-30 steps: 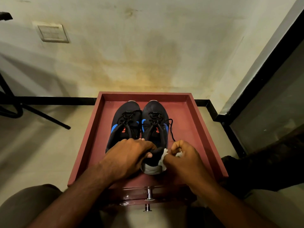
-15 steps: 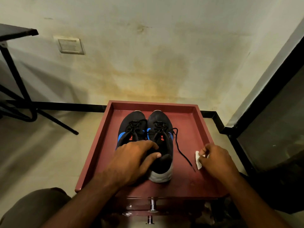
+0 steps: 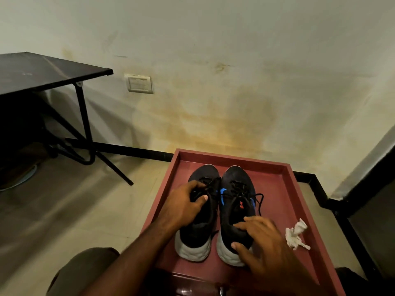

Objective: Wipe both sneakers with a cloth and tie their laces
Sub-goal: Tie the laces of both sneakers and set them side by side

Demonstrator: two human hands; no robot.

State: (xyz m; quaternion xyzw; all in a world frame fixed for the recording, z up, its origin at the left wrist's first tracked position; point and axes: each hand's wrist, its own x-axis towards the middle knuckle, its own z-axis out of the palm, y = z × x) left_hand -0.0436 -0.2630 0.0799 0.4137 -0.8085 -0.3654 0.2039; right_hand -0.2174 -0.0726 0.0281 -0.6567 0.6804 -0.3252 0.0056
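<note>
Cloth [image 3: 297, 235] lies dropped at right, so wiping looks finished; left hand [image 3: 183, 205] pinches the left sneaker [image 3: 198, 223] laces, right hand [image 3: 259, 242] spread on the right sneaker [image 3: 235, 201]; tying remains

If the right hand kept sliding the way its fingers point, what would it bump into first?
The right hand rests on the right sneaker's heel, fingers pointing up and left along the shoe. Going straight on, it would probably meet that sneaker's laces first, though depth is hard to judge.
</note>
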